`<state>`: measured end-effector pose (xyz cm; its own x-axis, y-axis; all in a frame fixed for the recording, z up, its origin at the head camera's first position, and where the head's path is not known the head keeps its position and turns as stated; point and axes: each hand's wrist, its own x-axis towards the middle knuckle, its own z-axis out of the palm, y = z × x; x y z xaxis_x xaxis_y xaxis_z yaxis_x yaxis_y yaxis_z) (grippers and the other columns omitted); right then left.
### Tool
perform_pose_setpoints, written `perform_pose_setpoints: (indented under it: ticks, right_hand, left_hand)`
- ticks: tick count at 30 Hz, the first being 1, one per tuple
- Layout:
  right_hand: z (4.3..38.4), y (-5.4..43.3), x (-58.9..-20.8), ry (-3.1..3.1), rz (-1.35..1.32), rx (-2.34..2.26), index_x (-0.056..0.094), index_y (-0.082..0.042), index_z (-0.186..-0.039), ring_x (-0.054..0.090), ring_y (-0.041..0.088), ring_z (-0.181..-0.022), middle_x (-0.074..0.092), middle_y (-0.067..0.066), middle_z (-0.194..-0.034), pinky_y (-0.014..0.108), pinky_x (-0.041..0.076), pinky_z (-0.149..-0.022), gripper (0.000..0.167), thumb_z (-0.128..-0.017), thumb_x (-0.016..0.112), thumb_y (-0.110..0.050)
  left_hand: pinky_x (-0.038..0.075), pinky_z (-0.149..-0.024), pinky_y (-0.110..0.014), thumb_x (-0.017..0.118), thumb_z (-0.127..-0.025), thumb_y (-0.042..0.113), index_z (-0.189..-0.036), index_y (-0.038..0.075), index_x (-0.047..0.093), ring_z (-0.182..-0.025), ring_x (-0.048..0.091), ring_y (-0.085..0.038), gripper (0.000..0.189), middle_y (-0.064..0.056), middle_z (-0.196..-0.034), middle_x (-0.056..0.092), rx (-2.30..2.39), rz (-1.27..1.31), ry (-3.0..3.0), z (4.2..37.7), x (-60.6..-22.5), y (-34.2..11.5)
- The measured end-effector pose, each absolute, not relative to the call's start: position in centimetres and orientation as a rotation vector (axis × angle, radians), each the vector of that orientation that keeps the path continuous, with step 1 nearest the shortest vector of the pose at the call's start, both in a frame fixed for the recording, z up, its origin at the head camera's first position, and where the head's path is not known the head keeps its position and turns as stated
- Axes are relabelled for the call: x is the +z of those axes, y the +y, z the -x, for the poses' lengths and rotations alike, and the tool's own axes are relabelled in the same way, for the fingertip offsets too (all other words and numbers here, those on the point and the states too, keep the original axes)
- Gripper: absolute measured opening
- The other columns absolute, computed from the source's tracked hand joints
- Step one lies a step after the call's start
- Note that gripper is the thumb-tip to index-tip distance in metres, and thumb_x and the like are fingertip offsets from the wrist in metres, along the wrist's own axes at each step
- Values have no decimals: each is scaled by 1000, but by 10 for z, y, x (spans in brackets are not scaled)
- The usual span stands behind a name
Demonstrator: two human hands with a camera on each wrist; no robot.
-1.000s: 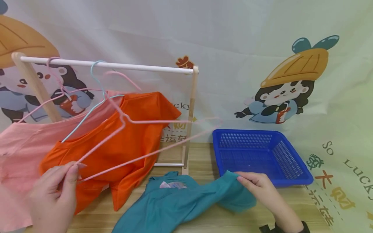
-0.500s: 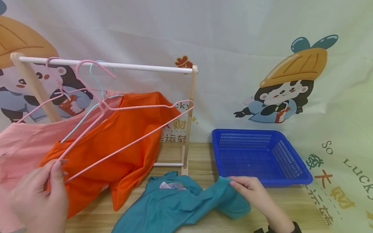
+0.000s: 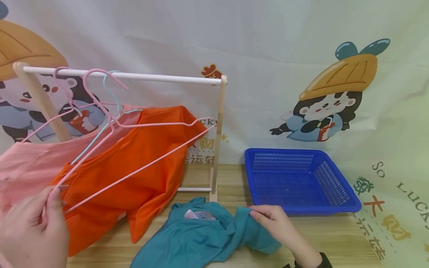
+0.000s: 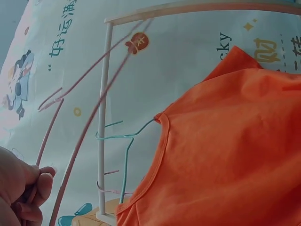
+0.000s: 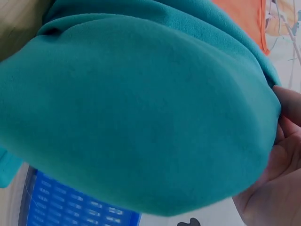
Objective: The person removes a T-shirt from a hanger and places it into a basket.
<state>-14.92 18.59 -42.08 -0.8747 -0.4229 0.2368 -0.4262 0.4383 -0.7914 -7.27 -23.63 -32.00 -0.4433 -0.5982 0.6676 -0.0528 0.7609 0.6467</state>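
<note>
My left hand [image 3: 37,227] pinches one end of a pink clothes hanger [image 3: 151,160], whose hook points up before the rack's bar. In the left wrist view the same hand [image 4: 26,190] grips the hanger's thin wire. A teal shirt [image 3: 197,234] lies crumpled on the table, its neck opening and label facing up. My right hand [image 3: 276,221] pinches the shirt's right part and lifts it a little. Up close in the right wrist view, the teal cloth [image 5: 141,108] bulges in front of the fingers and partly hides the right hand [image 5: 277,169].
A rack with a white bar [image 3: 167,77] stands at the back left. From it hang an orange shirt [image 3: 151,152] on a light blue hanger and a pink garment [image 3: 30,163] on another pink hanger. A blue basket [image 3: 285,186] stands at the back right.
The left hand has moved left and slightly down, bringing the pink hanger with it. The right hand has drawn the shirt's lifted part leftward and a bit lower.
</note>
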Motion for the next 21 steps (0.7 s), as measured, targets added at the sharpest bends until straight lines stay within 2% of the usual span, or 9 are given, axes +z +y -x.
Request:
perform_pose_setpoints:
  ticks: [2,4,5,6,8,9,11,14,21]
  right_hand:
    - [150,184,-421,-2654,-779,1455,68,4,-108,65,12,-99,70,15,-105,25,54,-81,25,-94,56,-13]
    - [150,182,-422,-2658,-765,1449,69,3,-108,65,12,-98,70,14,-105,25,54,-82,24,-94,56,-13]
    - [150,181,-423,-2660,-763,1440,68,3,-108,65,13,-98,70,14,-105,25,54,-81,24,-95,56,-12]
    - [150,179,-423,-2665,-758,1442,68,3,-108,65,14,-98,70,14,-105,25,54,-82,24,-95,56,-13]
    - [150,176,-424,-2679,-755,1455,68,3,-108,65,14,-98,70,14,-105,24,54,-82,24,-95,56,-13]
    - [149,174,-424,-2685,-760,1454,68,3,-108,65,15,-99,70,14,-106,24,54,-82,24,-95,56,-13]
    - [149,172,-426,-2695,-773,1461,68,3,-108,65,16,-99,70,15,-106,24,53,-82,25,-95,55,-14]
    - [149,168,-428,-2708,-791,1469,68,2,-108,64,15,-99,70,14,-106,24,53,-82,25,-95,56,-15]
    - [151,166,-431,-2703,-806,1468,68,2,-108,65,17,-99,70,14,-107,24,53,-82,25,-95,56,-15]
  left_hand:
    - [30,-94,-20,57,-95,26,-103,-2,71,-78,36,11,32,8,-78,66,-659,-465,-1957,73,-319,-236]
    - [32,-93,-30,56,-95,26,-102,-3,70,-76,43,-5,33,-18,-80,65,-614,-428,-1978,74,-317,-234]
    - [33,-89,-33,56,-96,26,-103,-4,70,-75,47,-14,33,-25,-84,65,-589,-400,-1988,75,-316,-232]
    - [33,-84,-34,55,-96,26,-103,-4,70,-74,49,-17,34,-25,-84,65,-560,-372,-1995,77,-316,-231]
    - [33,-77,-41,53,-97,28,-106,-3,69,-78,51,-37,36,-25,-89,66,-512,-340,-2026,81,-316,-226]
    - [32,-73,-43,52,-97,28,-107,-3,69,-82,54,-39,37,-25,-91,67,-490,-326,-2035,84,-315,-223]
    - [33,-69,-47,51,-98,30,-109,-1,68,-88,57,-41,37,-24,-98,68,-468,-322,-2056,90,-315,-218]
    - [35,-72,-52,51,-97,30,-110,2,69,-92,59,-41,36,-22,-102,68,-461,-313,-2062,98,-312,-212]
    - [39,-67,-50,48,-97,35,-112,7,69,-81,60,-39,38,-19,-96,69,-433,-240,-2055,124,-296,-196]
